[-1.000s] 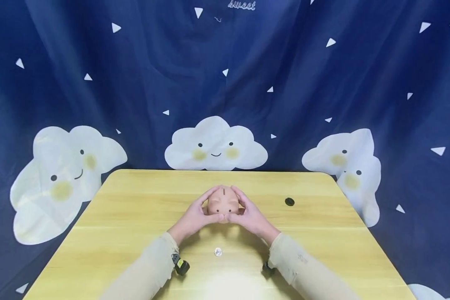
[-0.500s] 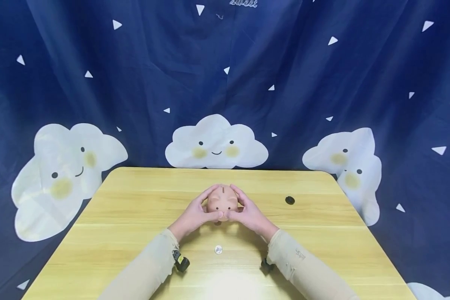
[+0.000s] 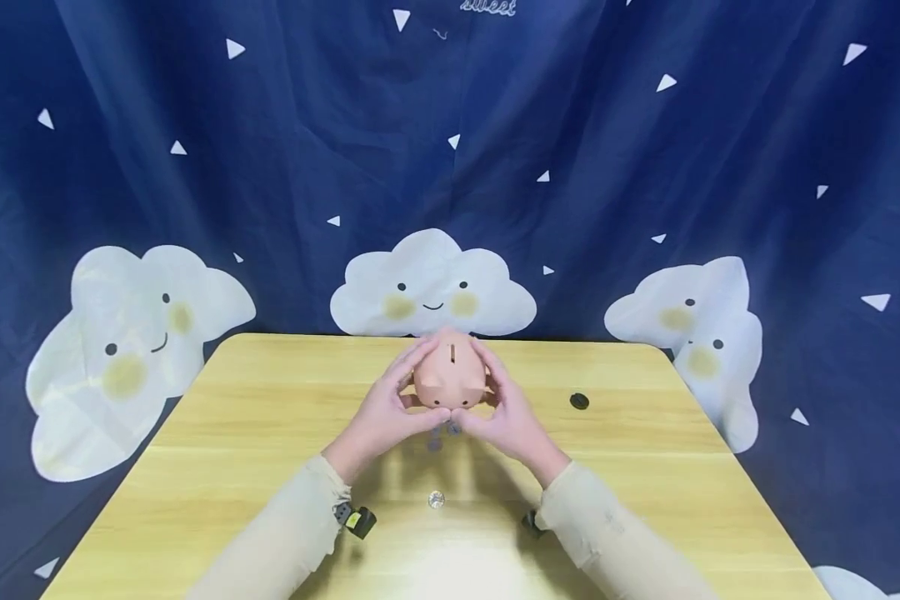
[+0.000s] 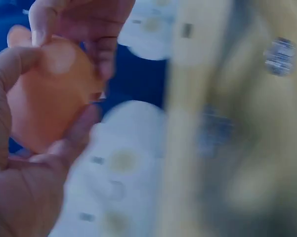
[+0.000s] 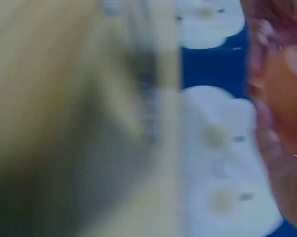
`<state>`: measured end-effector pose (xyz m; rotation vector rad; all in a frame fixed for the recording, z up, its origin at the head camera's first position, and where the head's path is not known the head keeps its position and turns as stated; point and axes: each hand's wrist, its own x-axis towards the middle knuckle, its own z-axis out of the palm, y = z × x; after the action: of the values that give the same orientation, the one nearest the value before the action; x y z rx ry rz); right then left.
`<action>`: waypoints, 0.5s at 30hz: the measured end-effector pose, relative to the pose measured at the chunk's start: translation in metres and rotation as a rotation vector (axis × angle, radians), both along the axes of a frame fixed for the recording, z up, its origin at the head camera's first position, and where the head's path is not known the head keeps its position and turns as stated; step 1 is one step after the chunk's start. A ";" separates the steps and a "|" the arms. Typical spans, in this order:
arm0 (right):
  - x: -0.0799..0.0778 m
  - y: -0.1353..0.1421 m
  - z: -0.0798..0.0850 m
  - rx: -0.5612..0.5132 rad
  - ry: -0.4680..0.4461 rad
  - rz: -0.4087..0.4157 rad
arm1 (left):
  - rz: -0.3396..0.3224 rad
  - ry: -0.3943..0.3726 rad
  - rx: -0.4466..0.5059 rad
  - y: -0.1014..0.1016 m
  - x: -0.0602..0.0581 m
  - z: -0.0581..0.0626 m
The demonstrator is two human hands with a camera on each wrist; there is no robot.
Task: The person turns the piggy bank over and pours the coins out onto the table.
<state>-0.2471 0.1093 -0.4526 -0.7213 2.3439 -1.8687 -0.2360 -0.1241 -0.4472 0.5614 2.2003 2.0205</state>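
Observation:
A pink piggy bank (image 3: 450,377) is held up over the table, its slot towards the head camera and its two eyes near my thumbs. My left hand (image 3: 387,414) grips it from the left, fingers round the side and thumb across the front. From the right, my right hand (image 3: 513,417) grips it the same way. Just below the thumbs, blurred silvery coins (image 3: 454,428) show against the table; the left wrist view has a blurred coin cluster (image 4: 215,131) too. One silver coin (image 3: 436,500) lies nearer the front. The bank's underside is hidden in the head view.
A black round plug (image 3: 579,401) lies on the wooden table (image 3: 270,400), right of the hands. Behind the table's far edge hangs a dark blue curtain (image 3: 285,167) with white clouds and triangles. Small dark cameras (image 3: 361,522) sit at the wrists.
Both hands have lifted the piggy bank, which looks larger and higher in the head view. Blurred silvery coins now show beneath it. The coin nearer the front and the black plug stay put.

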 end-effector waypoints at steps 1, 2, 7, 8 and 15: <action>0.002 0.001 0.000 0.009 0.006 -0.016 | 0.002 -0.007 -0.009 0.001 0.001 0.001; 0.004 0.002 -0.004 0.023 -0.019 -0.015 | -0.007 -0.033 -0.015 0.002 0.001 -0.002; 0.001 0.004 -0.028 0.048 -0.204 0.033 | -0.057 -0.205 0.027 0.002 0.000 -0.031; 0.000 0.004 -0.031 0.040 -0.216 0.045 | -0.063 -0.209 0.039 0.002 -0.002 -0.035; -0.006 0.006 -0.036 0.046 -0.240 0.065 | -0.071 -0.221 0.064 0.003 -0.006 -0.042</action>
<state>-0.2532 0.1158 -0.4884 -0.5292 2.1801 -1.7593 -0.2420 -0.1212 -0.4893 0.3948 1.9684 2.0155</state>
